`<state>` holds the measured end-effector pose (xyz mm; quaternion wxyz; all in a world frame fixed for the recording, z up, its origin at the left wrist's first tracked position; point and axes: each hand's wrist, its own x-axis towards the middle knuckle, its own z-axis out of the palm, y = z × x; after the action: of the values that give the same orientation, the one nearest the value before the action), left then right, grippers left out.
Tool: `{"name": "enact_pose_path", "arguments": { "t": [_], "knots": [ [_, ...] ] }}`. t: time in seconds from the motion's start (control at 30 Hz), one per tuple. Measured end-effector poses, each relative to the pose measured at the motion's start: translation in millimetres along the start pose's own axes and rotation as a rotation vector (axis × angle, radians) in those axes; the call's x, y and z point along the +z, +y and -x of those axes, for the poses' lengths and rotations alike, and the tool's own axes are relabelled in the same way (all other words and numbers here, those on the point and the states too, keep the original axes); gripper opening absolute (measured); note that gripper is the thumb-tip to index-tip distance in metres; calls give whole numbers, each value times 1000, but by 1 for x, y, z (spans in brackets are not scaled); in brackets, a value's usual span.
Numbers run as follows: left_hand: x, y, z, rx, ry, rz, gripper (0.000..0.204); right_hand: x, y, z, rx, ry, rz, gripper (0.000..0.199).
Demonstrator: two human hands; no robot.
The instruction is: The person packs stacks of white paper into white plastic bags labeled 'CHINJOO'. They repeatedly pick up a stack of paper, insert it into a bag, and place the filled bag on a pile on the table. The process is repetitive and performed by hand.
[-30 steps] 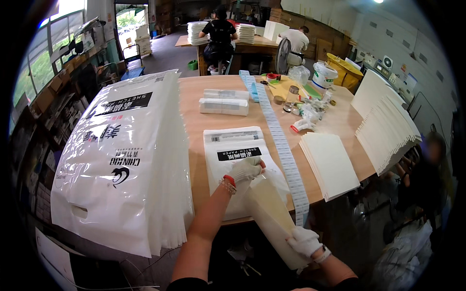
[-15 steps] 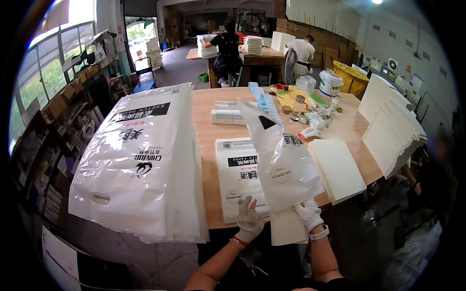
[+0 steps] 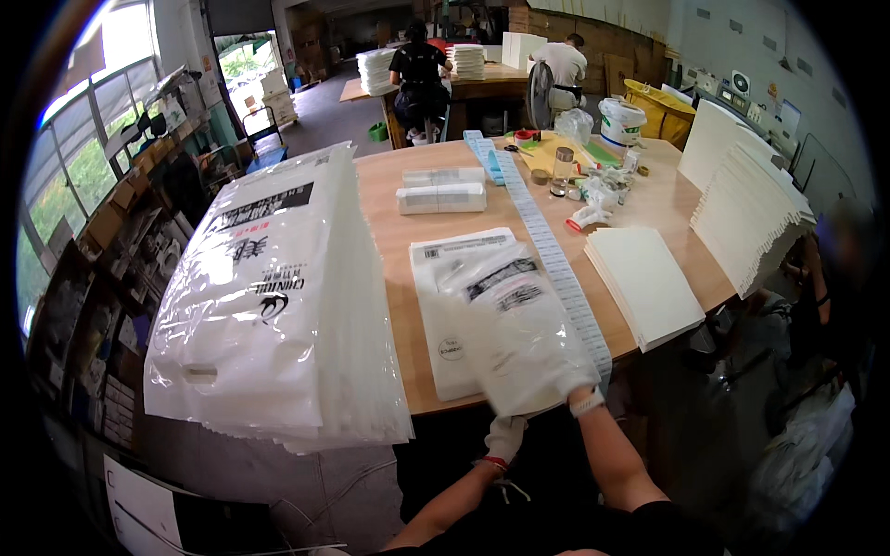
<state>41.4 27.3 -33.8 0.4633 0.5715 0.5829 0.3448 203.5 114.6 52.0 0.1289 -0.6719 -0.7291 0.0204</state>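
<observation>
I am holding the left hand (image 3: 505, 435) low by the front edge of the table (image 3: 378, 195), just below the plastic bag (image 3: 533, 329), its fingers too hidden and blurred for me to tell the grip; the right hand (image 3: 577, 377) is sitting higher at that bag's lower right corner, forearm slanting up leftward, and I cannot tell whether it is pinching the plastic. The bag is slanting over a pile of flat bags (image 3: 449, 366), something pale showing through it; farther back, a clear jar (image 3: 562, 173) is standing near a white bucket (image 3: 621, 124).
</observation>
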Motion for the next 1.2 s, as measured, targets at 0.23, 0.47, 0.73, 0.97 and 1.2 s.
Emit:
{"name": "enact_pose_path", "arguments": {
  "t": [0.23, 0.47, 0.73, 0.97, 1.2],
  "knots": [
    [-17, -45, -12, -38, -39, 55, 23, 14, -37, 44, -456, 12, -256, 23],
    [-10, -80, 4, -390, 180, 583, 33, 57, -30, 20, -462, 34, -342, 20],
    [-104, -33, 57, 233, 446, -180, 19, -13, 22, 100, -310, -433, -536, 20],
    [-101, 28, 63, 443, 332, -405, 28, 36, 139, 92, 636, 164, -346, 58],
    [21, 91, -27, -112, -342, 378, 34, -2, 141, 70, 627, -169, -894, 43]
  ]
}}
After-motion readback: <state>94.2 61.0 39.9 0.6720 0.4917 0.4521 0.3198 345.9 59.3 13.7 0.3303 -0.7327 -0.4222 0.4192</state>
